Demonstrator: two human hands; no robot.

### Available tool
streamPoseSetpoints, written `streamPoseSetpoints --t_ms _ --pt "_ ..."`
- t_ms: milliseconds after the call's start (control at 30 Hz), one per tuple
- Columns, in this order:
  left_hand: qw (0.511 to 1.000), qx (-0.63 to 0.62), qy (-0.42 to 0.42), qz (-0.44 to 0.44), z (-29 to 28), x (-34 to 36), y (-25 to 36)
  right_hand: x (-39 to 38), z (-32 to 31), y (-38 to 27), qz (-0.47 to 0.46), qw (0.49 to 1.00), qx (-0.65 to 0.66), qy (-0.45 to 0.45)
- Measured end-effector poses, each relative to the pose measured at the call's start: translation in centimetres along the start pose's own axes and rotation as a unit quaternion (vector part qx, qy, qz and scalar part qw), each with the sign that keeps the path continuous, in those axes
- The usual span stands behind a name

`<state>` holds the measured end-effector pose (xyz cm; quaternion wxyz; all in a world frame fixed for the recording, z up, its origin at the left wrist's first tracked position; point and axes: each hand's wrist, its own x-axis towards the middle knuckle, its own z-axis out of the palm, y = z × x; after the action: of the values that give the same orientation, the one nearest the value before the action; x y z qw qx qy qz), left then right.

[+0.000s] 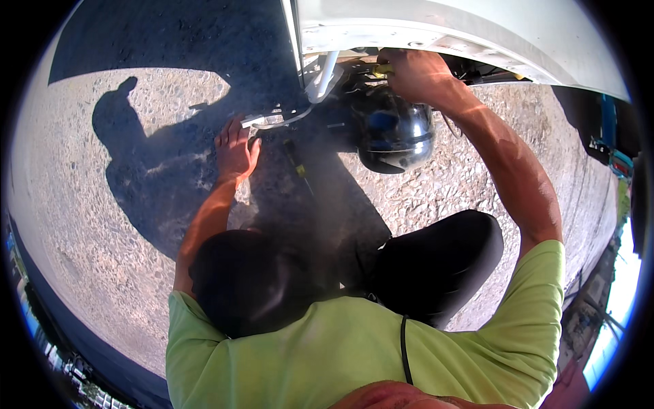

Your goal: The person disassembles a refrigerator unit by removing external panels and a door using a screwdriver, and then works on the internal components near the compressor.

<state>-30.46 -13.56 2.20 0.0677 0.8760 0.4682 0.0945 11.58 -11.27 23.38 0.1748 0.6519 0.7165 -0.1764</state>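
Note:
My left hand (236, 151) rests palm down on the rough ground, its fingers stretched out and nothing gripped. Just beyond its fingertips is a white plastic piece (255, 123) with a thin pale cable. Up at the lower edge of a white panel (422, 31), my right hand (417, 73) is closed around a tool with a yellow handle (383, 70); its working end is hidden. Directly below that hand sits a shiny black rounded tank (395, 133). A screwdriver with a black and yellow handle (298, 163) lies on the ground between my arms.
A white tube (327, 76) slants down from the panel beside the tank. Dark parts and wires (477, 71) show under the panel's edge. My bent black-clad knee (443, 262) is close below the tank. At far right stands a dark object with blue parts (610, 133).

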Motion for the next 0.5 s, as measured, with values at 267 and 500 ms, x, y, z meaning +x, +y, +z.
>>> streamPoseSetpoints --t_ms 267,500 --pt "1.0 -0.003 -0.002 0.003 0.0 0.0 -0.1 0.7 0.6 0.0 0.01 1.0 0.003 -0.011" --pt "1.0 0.01 -0.005 -0.004 0.2 -0.1 -0.1 3.2 3.2 0.5 -0.148 0.953 0.101 0.242"
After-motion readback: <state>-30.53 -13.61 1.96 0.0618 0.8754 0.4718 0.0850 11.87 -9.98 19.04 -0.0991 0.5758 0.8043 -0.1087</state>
